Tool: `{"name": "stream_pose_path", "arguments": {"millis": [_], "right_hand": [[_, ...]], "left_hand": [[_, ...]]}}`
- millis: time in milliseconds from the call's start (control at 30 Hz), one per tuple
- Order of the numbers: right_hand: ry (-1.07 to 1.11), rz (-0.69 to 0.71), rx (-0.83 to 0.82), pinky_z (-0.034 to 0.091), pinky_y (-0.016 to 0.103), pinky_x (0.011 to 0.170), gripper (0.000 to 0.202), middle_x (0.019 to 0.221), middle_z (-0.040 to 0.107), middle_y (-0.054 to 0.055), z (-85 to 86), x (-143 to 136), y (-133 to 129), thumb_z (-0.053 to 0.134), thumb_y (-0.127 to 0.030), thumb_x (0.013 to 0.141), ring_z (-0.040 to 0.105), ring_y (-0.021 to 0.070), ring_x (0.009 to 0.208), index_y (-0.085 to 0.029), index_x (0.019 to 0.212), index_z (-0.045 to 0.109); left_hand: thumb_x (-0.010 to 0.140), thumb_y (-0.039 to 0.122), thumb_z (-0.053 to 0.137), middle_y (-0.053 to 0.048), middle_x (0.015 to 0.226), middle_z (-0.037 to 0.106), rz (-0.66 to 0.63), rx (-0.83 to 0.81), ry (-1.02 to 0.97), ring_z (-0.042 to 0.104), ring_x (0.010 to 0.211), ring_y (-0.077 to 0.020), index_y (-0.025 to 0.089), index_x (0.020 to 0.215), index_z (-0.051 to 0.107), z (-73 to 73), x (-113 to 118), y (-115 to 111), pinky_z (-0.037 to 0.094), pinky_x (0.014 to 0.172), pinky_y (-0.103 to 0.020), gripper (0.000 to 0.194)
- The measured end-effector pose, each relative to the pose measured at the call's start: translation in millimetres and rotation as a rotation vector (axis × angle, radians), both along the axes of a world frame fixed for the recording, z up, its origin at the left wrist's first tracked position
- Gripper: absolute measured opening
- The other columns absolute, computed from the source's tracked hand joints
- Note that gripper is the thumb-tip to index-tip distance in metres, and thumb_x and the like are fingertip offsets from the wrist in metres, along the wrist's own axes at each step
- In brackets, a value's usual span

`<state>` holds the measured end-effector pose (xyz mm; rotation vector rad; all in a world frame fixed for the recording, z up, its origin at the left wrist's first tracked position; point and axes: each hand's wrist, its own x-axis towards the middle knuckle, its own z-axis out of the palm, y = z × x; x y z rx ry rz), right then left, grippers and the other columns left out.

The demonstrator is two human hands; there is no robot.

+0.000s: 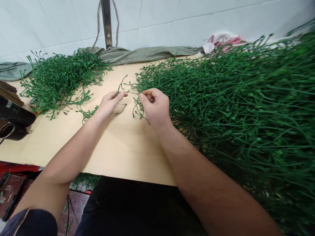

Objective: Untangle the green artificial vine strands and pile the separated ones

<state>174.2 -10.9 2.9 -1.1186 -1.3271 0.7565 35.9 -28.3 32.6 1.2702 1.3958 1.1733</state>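
Stem point(120, 84) rises above left hand point(110, 102), clamped in its fingers; right hand point(157, 106) pinched together.

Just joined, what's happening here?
A person is working bare-handed at a table. The left hand pinches a thin green stem. The right hand is curled at the left end of a large green pile; whether it grips anything is unclear. A smaller green pile lies farther left.

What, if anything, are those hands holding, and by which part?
The left hand pinches a green stem near its lower visible end. Whether the right hand holds anything can't be told.
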Motion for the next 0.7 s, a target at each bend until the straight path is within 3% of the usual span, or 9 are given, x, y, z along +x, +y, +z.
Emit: {"name": "stream_pose_path", "arguments": {"millis": [200,367,567,700], "right_hand": [[0.128,0.232,0.024,0.041,0.024,0.054,0.007,0.062,0.055,-0.003,-0.2,-6.4,-5.6,0.056,-0.016,0.074,0.050,0.0085,0.054,-0.019,0.070,0.051],[0.105,0.316,-0.003,0.042,0.025,0.054,0.016,0.055,0.052,-0.003,1.4,-5.7,-6.6,0.055,-0.022,0.078,0.051,0.0093,0.052,-0.020,0.064,0.048],[0.031,0.130,-0.029,0.030,0.024,0.048,0.022,0.049,0.040,-0.005,1.7,2.0,-0.6,0.054,-0.016,0.076,0.036,0.0074,0.047,-0.020,0.057,0.043],[0.076,0.039,-0.028,0.026,0.023,0.047,0.023,0.049,0.037,-0.006,-4.6,5.8,12.3,0.055,-0.021,0.076,0.033,0.0067,0.046,-0.021,0.059,0.040]], "left_hand": [[0.069,0.044,0.069,0.003,0.054,0.050,-0.161,0.026,-0.047,0.044,0.054,-0.0045,0.012,0.067,0.060,-5.1,9.2,-2.6,0.034,0.055,-0.019,0.034],[0.076,0.045,0.062,0.001,0.055,0.054,-0.239,0.039,-0.011,0.037,0.048,-0.0036,0.011,0.066,0.059,-14.9,7.8,2.2,0.030,0.050,-0.019,0.035],[0.084,0.042,0.051,0.006,0.046,0.033,-0.345,0.037,-0.026,0.027,0.044,-0.0046,0.015,0.054,0.042,-8.9,18.6,-6.9,0.026,0.048,-0.021,0.041],[0.086,0.029,0.049,0.005,0.047,0.033,-0.305,0.076,0.088,0.028,0.047,-0.0057,0.016,0.053,0.037,-5.8,33.5,-8.4,0.025,0.051,-0.022,0.038]]}}
